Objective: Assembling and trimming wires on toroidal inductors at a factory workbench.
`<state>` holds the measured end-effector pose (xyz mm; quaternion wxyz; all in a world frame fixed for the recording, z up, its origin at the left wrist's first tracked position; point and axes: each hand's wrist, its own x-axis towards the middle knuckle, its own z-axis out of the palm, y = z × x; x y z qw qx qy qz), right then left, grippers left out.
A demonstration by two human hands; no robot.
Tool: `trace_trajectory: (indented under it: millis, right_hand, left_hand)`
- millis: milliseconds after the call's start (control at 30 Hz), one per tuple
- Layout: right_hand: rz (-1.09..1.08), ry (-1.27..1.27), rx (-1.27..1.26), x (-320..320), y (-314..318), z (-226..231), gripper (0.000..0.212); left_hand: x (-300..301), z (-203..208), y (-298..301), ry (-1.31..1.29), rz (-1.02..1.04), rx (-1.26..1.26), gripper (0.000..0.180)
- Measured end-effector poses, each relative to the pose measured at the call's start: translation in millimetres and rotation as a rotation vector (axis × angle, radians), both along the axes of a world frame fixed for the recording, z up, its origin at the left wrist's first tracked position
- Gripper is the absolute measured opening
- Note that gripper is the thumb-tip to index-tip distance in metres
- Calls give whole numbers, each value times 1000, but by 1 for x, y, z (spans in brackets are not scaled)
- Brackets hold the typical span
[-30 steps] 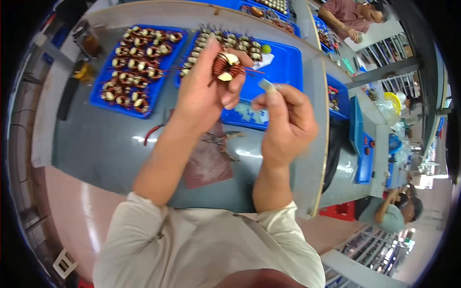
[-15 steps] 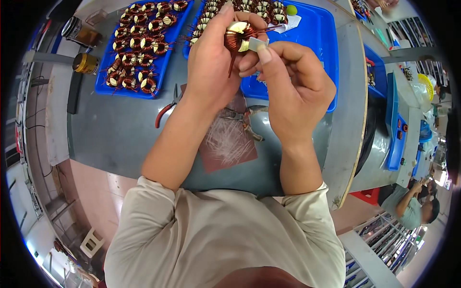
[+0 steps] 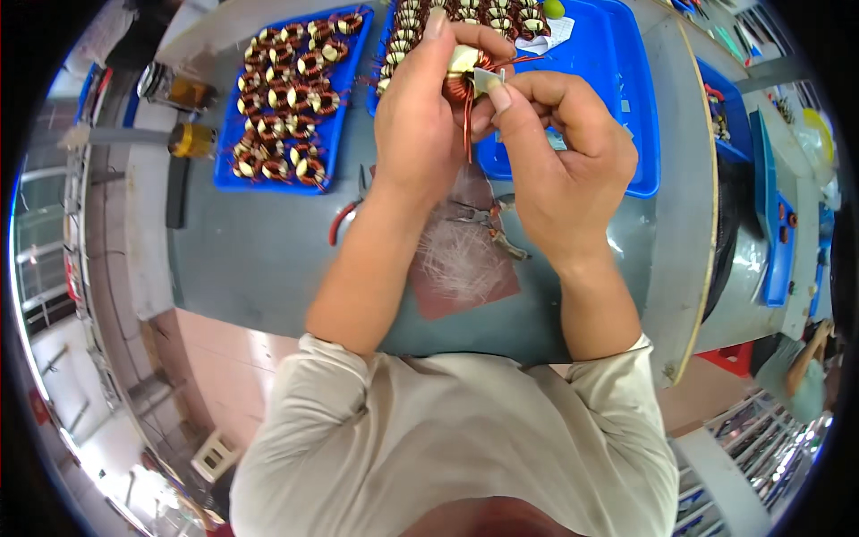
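Up over the far side of the bench, my left hand is closed around a copper-wound toroidal coil with pale yellow tape on its ring. Some of its reddish wire leads hang down, and others point right. Between the thumb and fingers of my right hand is a small flat whitish piece, held against the coil's right side. Fingers hide part of the coil and of that piece.
Finished-looking coils fill a blue tray at left; another blue tray holds coils, paper and a green ball. Below my hands lie red-handled pliers, a second cutting tool and a reddish sheet strewn with clear strips. Jars stand left.
The whole view has shifted, so the bench appears farther right. In my left hand the coil has turned, and its leads hang more plainly downward. My right hand still pinches the flat piece against it.
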<state>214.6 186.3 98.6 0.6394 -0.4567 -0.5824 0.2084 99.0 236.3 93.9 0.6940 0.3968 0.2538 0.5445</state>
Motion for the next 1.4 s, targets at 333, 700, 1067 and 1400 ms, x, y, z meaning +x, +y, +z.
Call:
trace_trajectory:
  millis: [333, 700, 1067, 1400]
  right_hand:
    - [-94, -200, 52, 3, 8, -15, 4]
    - [-39, -131, 28, -2, 8, -16, 5]
    - [-50, -232, 32, 2, 9, -17, 4]
    - [-91, -286, 38, 0, 11, -24, 5]
  left_hand:
    - [4, -14, 3, 17, 48, 47, 58]
    - [1, -15, 3, -36, 49, -26, 59]
    - [2, -16, 4, -4, 43, 5, 58]
    - [6, -20, 1, 70, 134, 20, 56]
